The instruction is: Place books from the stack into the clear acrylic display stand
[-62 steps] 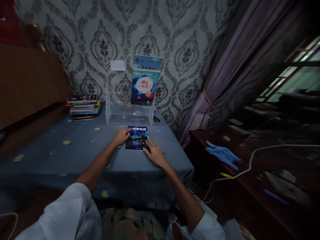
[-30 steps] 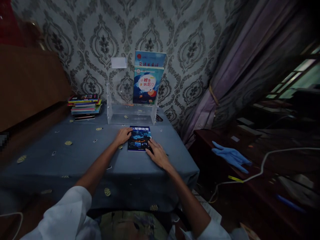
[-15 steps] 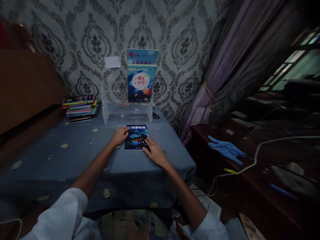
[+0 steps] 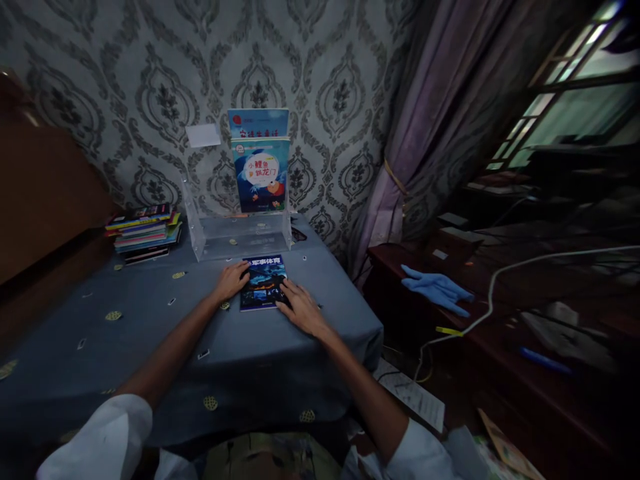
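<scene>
A small dark blue book with white characters along its top lies flat on the blue patterned tablecloth. At its upper left edge rests my left hand, the fingers laid over the border of the cover. My right hand lies against the lower right side, fingers stretched out and partly on the cover. Behind the book stands a clear acrylic rack. It holds a picture book with a fish on its cover and a taller blue book behind that one.
A stack of books sits at the back left of the table. On the dark red side desk to the right are a blue glove, a white cable and a blue pen. A purple-grey curtain hangs behind.
The camera view has turned slightly, so the scene sits a little further left and lower. Both hands keep their places at the book's sides, and the book has not visibly moved on the table.
</scene>
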The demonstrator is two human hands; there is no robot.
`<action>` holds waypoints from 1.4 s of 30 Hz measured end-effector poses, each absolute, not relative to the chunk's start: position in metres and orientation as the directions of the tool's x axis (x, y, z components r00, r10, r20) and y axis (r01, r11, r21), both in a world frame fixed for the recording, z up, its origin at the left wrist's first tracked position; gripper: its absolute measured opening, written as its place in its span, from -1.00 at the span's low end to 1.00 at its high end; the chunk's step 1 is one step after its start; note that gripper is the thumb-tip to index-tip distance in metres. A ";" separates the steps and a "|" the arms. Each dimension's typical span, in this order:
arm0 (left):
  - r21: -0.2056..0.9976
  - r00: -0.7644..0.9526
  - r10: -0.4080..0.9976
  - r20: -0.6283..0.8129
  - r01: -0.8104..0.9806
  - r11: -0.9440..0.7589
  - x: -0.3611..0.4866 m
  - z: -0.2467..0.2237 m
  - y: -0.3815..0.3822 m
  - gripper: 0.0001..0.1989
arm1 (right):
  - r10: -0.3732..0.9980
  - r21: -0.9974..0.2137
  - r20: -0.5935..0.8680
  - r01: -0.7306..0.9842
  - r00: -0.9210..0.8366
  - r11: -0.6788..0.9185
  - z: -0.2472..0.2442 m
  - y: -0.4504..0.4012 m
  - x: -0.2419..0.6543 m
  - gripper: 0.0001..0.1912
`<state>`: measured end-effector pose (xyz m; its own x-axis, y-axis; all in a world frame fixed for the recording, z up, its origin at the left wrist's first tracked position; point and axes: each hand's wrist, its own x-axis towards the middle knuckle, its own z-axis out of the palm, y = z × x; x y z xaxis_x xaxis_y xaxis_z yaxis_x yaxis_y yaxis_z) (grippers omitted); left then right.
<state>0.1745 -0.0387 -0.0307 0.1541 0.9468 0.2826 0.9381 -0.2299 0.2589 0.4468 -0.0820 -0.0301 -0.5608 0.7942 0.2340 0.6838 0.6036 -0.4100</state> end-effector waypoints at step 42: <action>0.167 0.585 0.808 0.070 0.792 -0.588 0.246 -0.012 -0.012 -0.49 | 0.830 -0.595 0.261 0.595 -0.493 0.540 -0.048 -0.075 0.453 -0.11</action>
